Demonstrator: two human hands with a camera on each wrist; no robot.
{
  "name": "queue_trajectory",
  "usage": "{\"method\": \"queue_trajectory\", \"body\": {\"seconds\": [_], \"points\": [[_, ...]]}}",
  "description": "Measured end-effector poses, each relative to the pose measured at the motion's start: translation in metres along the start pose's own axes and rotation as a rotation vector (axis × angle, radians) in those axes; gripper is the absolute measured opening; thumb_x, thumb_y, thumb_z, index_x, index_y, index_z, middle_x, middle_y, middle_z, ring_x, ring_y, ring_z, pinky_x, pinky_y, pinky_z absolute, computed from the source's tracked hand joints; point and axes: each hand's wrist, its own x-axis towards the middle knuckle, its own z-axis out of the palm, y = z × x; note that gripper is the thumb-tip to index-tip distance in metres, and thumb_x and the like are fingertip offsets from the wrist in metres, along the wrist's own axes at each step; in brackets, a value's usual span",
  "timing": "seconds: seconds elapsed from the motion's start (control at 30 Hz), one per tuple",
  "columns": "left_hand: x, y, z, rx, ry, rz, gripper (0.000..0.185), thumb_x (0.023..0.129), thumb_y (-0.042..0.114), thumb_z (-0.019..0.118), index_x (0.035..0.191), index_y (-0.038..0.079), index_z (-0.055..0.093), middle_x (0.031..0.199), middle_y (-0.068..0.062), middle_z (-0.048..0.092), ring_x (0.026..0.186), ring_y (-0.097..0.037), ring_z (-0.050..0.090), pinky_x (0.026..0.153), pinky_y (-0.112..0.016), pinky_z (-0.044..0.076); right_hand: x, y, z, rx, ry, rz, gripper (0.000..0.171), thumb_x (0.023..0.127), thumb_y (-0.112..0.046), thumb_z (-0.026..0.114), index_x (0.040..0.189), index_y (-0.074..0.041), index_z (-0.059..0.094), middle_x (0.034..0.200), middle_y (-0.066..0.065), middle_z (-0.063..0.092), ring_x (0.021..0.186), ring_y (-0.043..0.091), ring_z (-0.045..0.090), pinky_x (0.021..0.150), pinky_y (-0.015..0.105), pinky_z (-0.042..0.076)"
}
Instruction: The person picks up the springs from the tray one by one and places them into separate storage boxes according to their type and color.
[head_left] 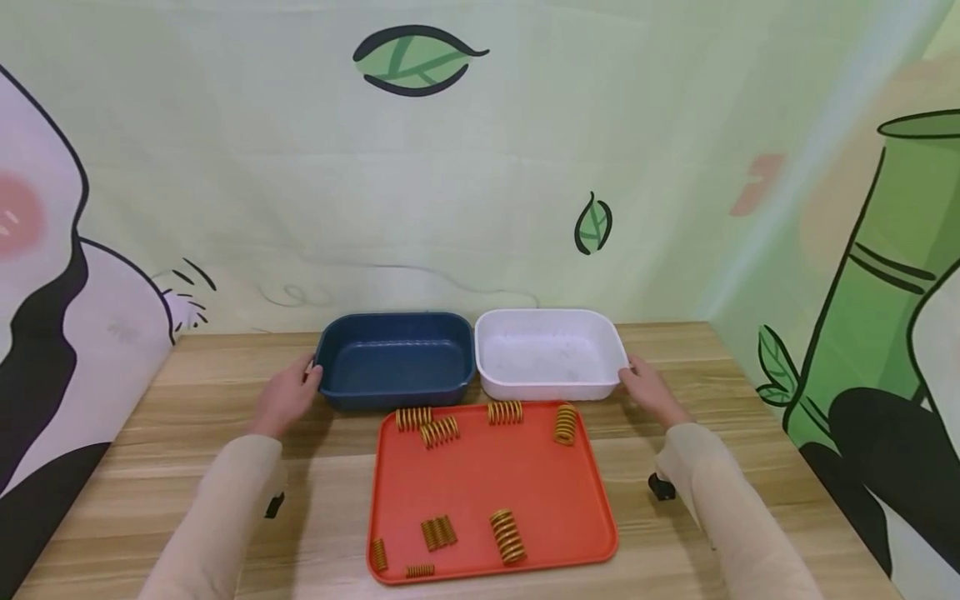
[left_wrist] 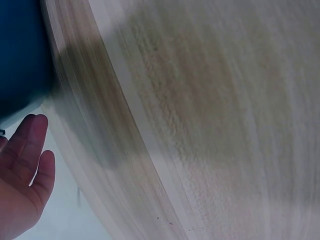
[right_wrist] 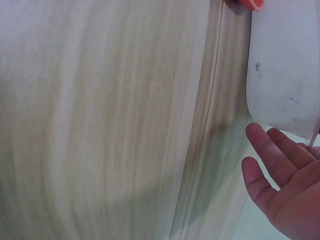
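Observation:
At the back of the table, a dark blue bin (head_left: pixel 397 396) and a white bin (head_left: pixel 555 390) stand side by side, close together. My left hand (head_left: pixel 288 396) is at the blue bin's left end; in the left wrist view its fingers (left_wrist: pixel 32 142) are fairly straight beside the bin wall. My right hand (head_left: pixel 652 390) is at the white bin's right end, fingers (right_wrist: pixel 270 150) extended near its corner in the right wrist view. In front lies a red tray (head_left: pixel 480 475) holding several brass-coloured coil springs, among them a large spring (head_left: pixel 507 536) and a small spring (head_left: pixel 420 571).
The wooden table (head_left: pixel 322 517) ends against a printed cloth backdrop (head_left: pixel 480 208) just behind the bins. Another spring (head_left: pixel 565 425) lies by the tray's far right corner. The tray's far edge is close to the bins' fronts.

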Motion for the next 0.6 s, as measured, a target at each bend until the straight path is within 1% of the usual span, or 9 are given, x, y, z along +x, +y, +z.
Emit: {"method": "queue_trajectory", "body": {"seconds": [0.17,0.3,0.37,0.5,0.6], "points": [[0.002,-0.001,0.002,-0.003,-0.012,-0.008,0.055,0.096,0.036,0.022,0.136,0.0,0.027,0.127,-0.029,0.042,0.116,-0.045,0.039,0.094,-0.056,0.031,-0.001,0.001,-0.001,-0.005,0.004,-0.002,0.046,0.09,-0.016,0.028,0.13,0.004,0.034,0.12,0.027,0.046,0.095,0.037,0.052,0.073,0.033,0.045],[0.001,-0.002,0.003,-0.006,0.004,0.009,0.054,0.096,0.036,0.022,0.136,-0.001,0.027,0.127,-0.029,0.041,0.117,-0.046,0.037,0.095,-0.056,0.03,0.0,0.002,-0.002,-0.01,0.013,-0.013,0.044,0.09,-0.017,0.029,0.128,0.003,0.037,0.115,0.026,0.049,0.09,0.035,0.053,0.065,0.027,0.042],[-0.001,-0.002,0.004,-0.01,0.012,0.015,0.056,0.096,0.037,0.021,0.137,-0.001,0.025,0.128,-0.029,0.04,0.117,-0.047,0.036,0.096,-0.056,0.029,0.0,0.004,-0.002,-0.008,0.013,-0.029,0.043,0.091,-0.018,0.029,0.127,0.003,0.037,0.111,0.026,0.049,0.088,0.035,0.053,0.063,0.026,0.042],[-0.005,-0.003,0.005,-0.037,0.04,0.026,0.062,0.095,0.041,0.02,0.138,-0.003,0.02,0.126,-0.029,0.043,0.116,-0.046,0.039,0.095,-0.056,0.03,0.001,0.011,-0.002,-0.037,0.013,-0.07,0.048,0.094,-0.027,0.031,0.131,0.003,0.032,0.111,0.029,0.049,0.085,0.035,0.055,0.066,0.029,0.044],[-0.009,-0.005,0.007,-0.057,0.067,0.04,0.064,0.095,0.042,0.021,0.138,-0.005,0.018,0.123,-0.03,0.045,0.114,-0.045,0.041,0.094,-0.055,0.03,0.0,0.016,-0.003,-0.042,0.003,-0.078,0.056,0.095,-0.035,0.032,0.134,0.005,0.026,0.12,0.031,0.044,0.089,0.036,0.056,0.076,0.036,0.047]]}}
